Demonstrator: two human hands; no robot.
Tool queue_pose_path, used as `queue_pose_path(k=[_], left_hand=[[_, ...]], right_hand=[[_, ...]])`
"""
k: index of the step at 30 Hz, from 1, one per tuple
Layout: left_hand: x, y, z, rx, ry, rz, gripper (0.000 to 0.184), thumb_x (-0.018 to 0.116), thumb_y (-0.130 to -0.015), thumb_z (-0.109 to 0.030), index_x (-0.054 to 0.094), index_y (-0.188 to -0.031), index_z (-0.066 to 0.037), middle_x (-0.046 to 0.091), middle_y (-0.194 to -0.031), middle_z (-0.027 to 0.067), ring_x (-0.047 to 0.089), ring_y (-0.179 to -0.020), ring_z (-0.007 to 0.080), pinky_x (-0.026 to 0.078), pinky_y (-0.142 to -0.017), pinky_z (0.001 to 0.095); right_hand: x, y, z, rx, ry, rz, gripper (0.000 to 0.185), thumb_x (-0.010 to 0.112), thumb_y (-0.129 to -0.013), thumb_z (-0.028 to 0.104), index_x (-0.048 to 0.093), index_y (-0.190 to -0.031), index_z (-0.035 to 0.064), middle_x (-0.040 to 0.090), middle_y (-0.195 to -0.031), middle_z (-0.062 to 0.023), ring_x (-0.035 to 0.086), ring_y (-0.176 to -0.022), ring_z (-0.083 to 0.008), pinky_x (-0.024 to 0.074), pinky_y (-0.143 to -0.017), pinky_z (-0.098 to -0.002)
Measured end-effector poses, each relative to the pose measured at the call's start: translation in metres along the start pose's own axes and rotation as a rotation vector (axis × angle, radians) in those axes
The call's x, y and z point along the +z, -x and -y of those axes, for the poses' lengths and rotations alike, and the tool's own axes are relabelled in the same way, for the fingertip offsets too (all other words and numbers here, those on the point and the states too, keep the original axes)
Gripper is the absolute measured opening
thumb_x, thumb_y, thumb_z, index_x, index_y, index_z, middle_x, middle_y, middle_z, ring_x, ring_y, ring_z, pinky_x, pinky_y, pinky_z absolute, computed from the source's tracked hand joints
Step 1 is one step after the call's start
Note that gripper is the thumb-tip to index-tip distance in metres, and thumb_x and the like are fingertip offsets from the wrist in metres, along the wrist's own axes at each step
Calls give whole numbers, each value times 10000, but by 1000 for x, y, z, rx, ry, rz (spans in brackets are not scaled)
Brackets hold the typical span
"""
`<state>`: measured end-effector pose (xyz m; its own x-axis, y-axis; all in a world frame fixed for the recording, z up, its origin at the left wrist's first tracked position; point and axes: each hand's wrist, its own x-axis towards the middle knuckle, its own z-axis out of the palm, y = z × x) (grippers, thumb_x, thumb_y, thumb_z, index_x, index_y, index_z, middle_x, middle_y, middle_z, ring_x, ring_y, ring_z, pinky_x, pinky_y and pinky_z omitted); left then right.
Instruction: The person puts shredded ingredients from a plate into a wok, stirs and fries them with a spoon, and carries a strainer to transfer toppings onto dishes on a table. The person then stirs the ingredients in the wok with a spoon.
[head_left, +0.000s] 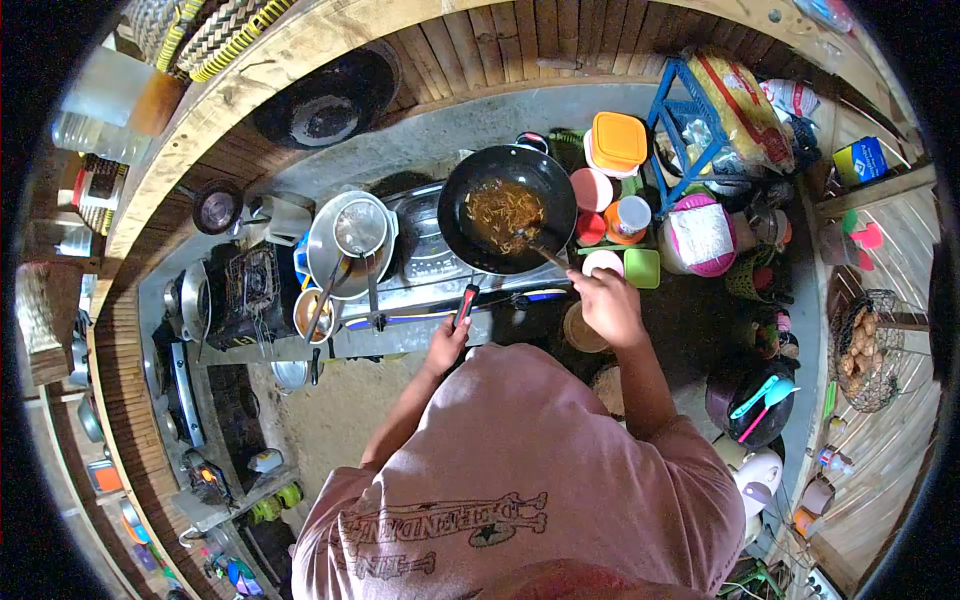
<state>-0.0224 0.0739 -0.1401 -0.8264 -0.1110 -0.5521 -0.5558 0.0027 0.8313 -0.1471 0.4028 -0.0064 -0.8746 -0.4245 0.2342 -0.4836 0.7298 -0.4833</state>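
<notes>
A black wok (460,215) sits on the stove (425,250), with brown shredded food (505,212) in dark sauce inside. My left hand (447,345) is closed around the wok's black and red handle (467,303). In my right hand (608,305) is the handle of a spatula (548,256), whose head reaches into the food at the wok's lower right. What the head is made of is hard to make out. Left of the wok, a large pot (323,245) carries a strainer (361,228) and a ladle (343,270).
A small bowl of sauce (312,315) stands by the pot. Right of the wok are an orange-lidded container (618,140), pink lids (590,190), a green container (642,268) and a blue rack (690,130). A dark pot (735,400) with turquoise and pink utensils is farther right.
</notes>
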Motion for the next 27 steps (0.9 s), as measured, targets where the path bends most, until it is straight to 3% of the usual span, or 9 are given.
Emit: queue_pose_path(k=[7,11,13,14,15,17,21,25,27], left_hand=[[-4,-3,9,35,-89,-32,270,588,-994,-347,497,-939,-98,438,-618,-59,386,-503,56,318,-451,253],[-2,1,1,18,-105,-60,281,592,-990,-352,514,-941,-86,444,-615,-55,401,-500,65,329,-450,258],[-4,-3,7,25,-107,-57,290,599,-985,-357,516,-949,-81,444,-616,-57,405,-501,63,332,-451,257],[-5,-7,13,49,-129,-71,293,600,-985,-358,517,-949,-80,443,-617,-58,402,-503,61,331,-452,256],[-3,-5,10,71,-151,-86,296,600,-984,-360,517,-950,-78,441,-618,-59,399,-504,60,330,-453,255],[-2,1,6,54,-147,-87,296,600,-985,-362,517,-951,-79,443,-620,-59,399,-509,58,331,-455,255],[-2,-1,5,27,-125,-67,333,601,-979,-374,538,-951,-49,507,-645,-20,451,-543,86,381,-500,279],[-1,1,1,-15,-141,-83,312,608,-978,-379,521,-965,-80,466,-635,-41,423,-525,68,347,-462,261],[-1,0,5,52,-133,-91,307,614,-974,-374,541,-967,-76,487,-650,-34,428,-523,76,349,-464,264]], right_hand=[[40,-30,0,0,62,-79,304,620,-814,81,714,-1103,88,633,-796,-103,636,-725,-286,513,-611,-408],[41,-24,4,-88,37,-55,310,624,-798,78,726,-1089,114,631,-786,-96,635,-721,-289,517,-609,-412],[19,-22,6,-43,32,-39,313,623,-803,90,730,-1092,141,642,-797,-96,642,-728,-294,522,-616,-419],[25,-19,-4,-64,53,-143,307,621,-815,104,733,-1094,162,654,-813,-99,651,-740,-297,524,-621,-429],[11,-25,5,29,40,-68,299,634,-815,117,734,-1093,168,660,-827,-107,656,-747,-302,523,-623,-439],[36,-29,-9,6,82,-173,301,650,-818,128,726,-1107,160,656,-828,-110,651,-736,-304,522,-619,-435],[63,-45,2,-26,13,-90,294,653,-835,123,715,-1121,148,628,-793,-100,630,-681,-306,513,-596,-429],[46,-35,14,-29,-60,-21,273,657,-830,121,725,-1093,144,629,-793,-104,639,-707,-306,521,-618,-430],[34,-28,11,-53,-67,-117,261,663,-820,114,732,-1071,136,627,-788,-111,647,-731,-306,525,-629,-436]])
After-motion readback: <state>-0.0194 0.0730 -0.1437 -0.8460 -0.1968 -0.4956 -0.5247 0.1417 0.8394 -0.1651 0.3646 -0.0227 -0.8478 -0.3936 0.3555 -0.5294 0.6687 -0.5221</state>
